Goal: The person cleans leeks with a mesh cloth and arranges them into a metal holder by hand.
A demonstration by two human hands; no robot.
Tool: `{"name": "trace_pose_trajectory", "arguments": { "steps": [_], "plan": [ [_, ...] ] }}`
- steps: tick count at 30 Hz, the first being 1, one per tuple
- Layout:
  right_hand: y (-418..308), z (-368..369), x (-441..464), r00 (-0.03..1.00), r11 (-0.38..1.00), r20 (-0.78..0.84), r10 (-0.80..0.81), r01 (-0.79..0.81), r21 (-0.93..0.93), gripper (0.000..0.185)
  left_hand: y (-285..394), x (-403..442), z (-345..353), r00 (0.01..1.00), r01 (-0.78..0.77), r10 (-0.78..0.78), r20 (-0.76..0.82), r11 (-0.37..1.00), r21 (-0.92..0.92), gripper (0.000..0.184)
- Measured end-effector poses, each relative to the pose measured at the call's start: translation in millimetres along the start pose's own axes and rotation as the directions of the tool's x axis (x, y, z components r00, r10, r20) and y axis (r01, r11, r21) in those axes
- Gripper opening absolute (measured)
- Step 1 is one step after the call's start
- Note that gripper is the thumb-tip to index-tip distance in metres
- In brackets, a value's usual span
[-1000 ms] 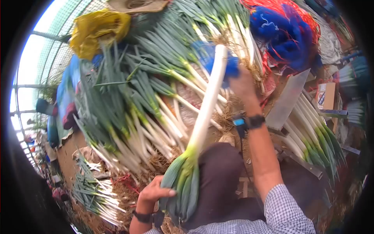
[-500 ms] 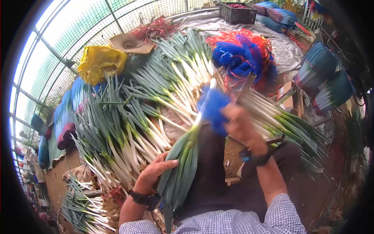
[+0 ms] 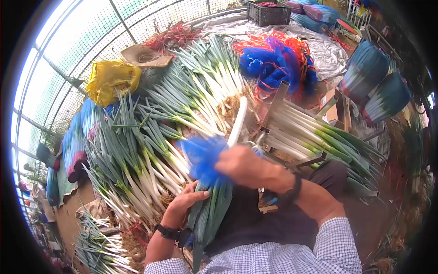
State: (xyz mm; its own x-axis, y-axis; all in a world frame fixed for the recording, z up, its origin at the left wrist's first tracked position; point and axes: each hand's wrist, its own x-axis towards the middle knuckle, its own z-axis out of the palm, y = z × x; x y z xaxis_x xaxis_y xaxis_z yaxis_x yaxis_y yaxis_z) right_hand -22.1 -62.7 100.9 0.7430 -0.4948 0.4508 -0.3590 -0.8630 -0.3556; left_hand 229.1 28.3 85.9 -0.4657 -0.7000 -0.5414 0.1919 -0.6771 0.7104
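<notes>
A leek (image 3: 238, 119) lies slantwise across my lap, its white shaft pointing away and its green leaves towards me. My left hand (image 3: 183, 202) is closed around the leaves on their left side, thumb on top. My right hand (image 3: 244, 166), blurred by motion, is closed on a crumpled blue mesh cloth (image 3: 200, 155). That cloth lies over the upper leaves and hides where the green meets the white. Close by on the left is a heap of leeks (image 3: 137, 169) with roots on. To my right, cleaner leeks (image 3: 315, 132) lie in a metal frame (image 3: 277, 101).
Ahead lies a tangle of blue netting and red strings (image 3: 273, 64). Beyond are a black crate (image 3: 268, 14), a straw hat (image 3: 145, 55) and a yellow bag (image 3: 112, 82). Wrapped bundles (image 3: 365, 68) stand at right, and smaller leeks (image 3: 107, 244) lie at lower left.
My right hand has swept the blue cloth from the white shaft leftwards and down onto the leaves, baring the shaft. My left hand keeps its hold on the leaves. The view has shifted slightly.
</notes>
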Motion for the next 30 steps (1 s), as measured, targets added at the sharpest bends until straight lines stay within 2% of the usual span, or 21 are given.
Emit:
{"name": "trace_pose_trajectory", "arguments": {
  "steps": [1, 2, 3, 4, 5, 6, 7, 9, 10, 13, 15, 16, 19, 20, 23, 25, 26, 29, 30],
  "plan": [
    [2.5, 21.6, -5.2, 0.996, 0.999, 0.088, -0.032, 0.036, -0.04, 0.006, -1.6, 1.9, -3.3, 1.0, 0.01, -0.01, 0.002, 1.0, 0.013, 0.053],
    [24.9, 46.9, -16.1, 0.997, 0.99, 0.062, 0.035, -0.026, -0.14, 0.003, -4.2, 1.6, -7.9, 1.0, 0.024, -0.024, 0.001, 0.999, 0.025, 0.053],
    [50.1, 49.6, -21.1, 0.961, 0.928, 0.105, 0.258, -0.216, -0.303, 0.003, -4.3, 1.7, -10.4, 1.0, 0.027, -0.027, 0.0, 0.999, 0.037, 0.054],
    [74.7, 41.9, -21.9, 0.938, 0.864, 0.06, 0.34, -0.287, -0.415, 0.005, -4.0, 0.2, -9.9, 1.0, -0.019, 0.019, -0.005, 0.998, 0.067, 0.052],
    [82.9, 18.8, -23.2, 0.913, 0.822, -0.085, 0.398, -0.396, -0.409, 0.006, -3.9, -1.2, -8.2, 0.998, -0.054, 0.055, -0.002, 0.993, 0.1, 0.051],
    [83.9, -1.0, -27.7, 0.86, 0.829, -0.225, 0.457, -0.504, -0.242, 0.011, -3.0, 0.0, -6.4, 0.996, -0.091, 0.091, 0.009, 0.987, 0.132, 0.05],
    [73.5, -20.9, -30.4, 0.811, 0.835, -0.274, 0.516, -0.548, -0.047, 0.015, -2.5, 1.8, -3.5, 0.994, -0.1, 0.11, -0.02, 0.955, 0.28, 0.049],
    [45.0, -45.5, -43.0, 0.691, 0.754, -0.308, 0.653, -0.559, 0.344, 0.024, -2.5, -2.3, 7.1, 0.986, -0.09, 0.152, -0.071, 0.835, 0.543, 0.049],
    [36.8, -43.0, -55.9, 0.611, 0.531, -0.119, 0.782, -0.555, 0.641, 0.029, 4.8, -7.8, 25.5, 0.978, -0.057, 0.193, -0.085, 0.628, 0.776, 0.055],
    [-5.7, -24.8, -73.4, 0.478, 0.212, 0.07, 0.876, -0.511, 0.833, 0.027, 8.0, -18.9, 85.1, 0.992, 0.074, 0.091, -0.088, 0.151, 0.986, 0.067],
    [-26.9, -12.3, -75.0, 0.469, 0.141, 0.154, 0.87, -0.536, 0.832, 0.031, -7.1, -20.5, 102.1, 0.984, -0.082, 0.163, 0.068, 0.082, 0.993, 0.073],
    [-37.7, -6.2, -76.8, 0.456, 0.099, 0.198, 0.868, -0.548, 0.83, 0.033, -14.6, -20.5, 108.3, 0.969, -0.129, 0.212, 0.126, 0.003, 0.992, 0.073],
    [-41.4, 18.8, -88.2, 0.545, 0.35, 0.035, 0.838, -0.585, 0.732, 0.04, -25.9, -17.6, 116.1, 0.954, -0.136, 0.259, 0.15, -0.072, 0.988, 0.067],
    [-38.3, 22.9, -95.8, 0.52, 0.232, 0.126, 0.845, -0.569, 0.789, 0.05, -29.9, -13.9, 112.4, 0.956, -0.119, 0.257, 0.143, -0.105, 0.987, 0.061],
    [-38.8, 23.8, -103.4, 0.526, 0.24, 0.097, 0.845, -0.535, 0.81, 0.047, -15.3, 1.6, 92.1, 0.923, -0.098, 0.375, 0.09, 0.003, 0.995, 0.057],
    [-40.3, 27.9, -106.3, 0.512, 0.286, 0.029, 0.858, -0.524, 0.802, 0.044, -12.8, 18.2, 70.1, 0.849, -0.061, 0.528, 0.027, 0.048, 0.997, 0.052],
    [-40.6, 28.9, -106.3, 0.508, 0.31, -0.006, 0.861, -0.517, 0.798, 0.042, -6.3, 23.8, 61.7, 0.922, -0.04, 0.383, -0.06, 0.249, 0.968, 0.055],
    [-37.1, 15.8, -97.2, 0.563, 0.366, -0.071, 0.824, -0.432, 0.824, 0.038, 8.5, 36.7, 30.9, 0.976, -0.128, 0.216, 0.022, 0.494, 0.86, 0.058],
    [-34.0, 13.2, -91.7, 0.568, 0.381, -0.099, 0.817, -0.402, 0.833, 0.037, 18.0, 35.6, 25.2, 0.994, -0.113, 0.067, 0.092, 0.657, 0.745, 0.062]
  ]
}}
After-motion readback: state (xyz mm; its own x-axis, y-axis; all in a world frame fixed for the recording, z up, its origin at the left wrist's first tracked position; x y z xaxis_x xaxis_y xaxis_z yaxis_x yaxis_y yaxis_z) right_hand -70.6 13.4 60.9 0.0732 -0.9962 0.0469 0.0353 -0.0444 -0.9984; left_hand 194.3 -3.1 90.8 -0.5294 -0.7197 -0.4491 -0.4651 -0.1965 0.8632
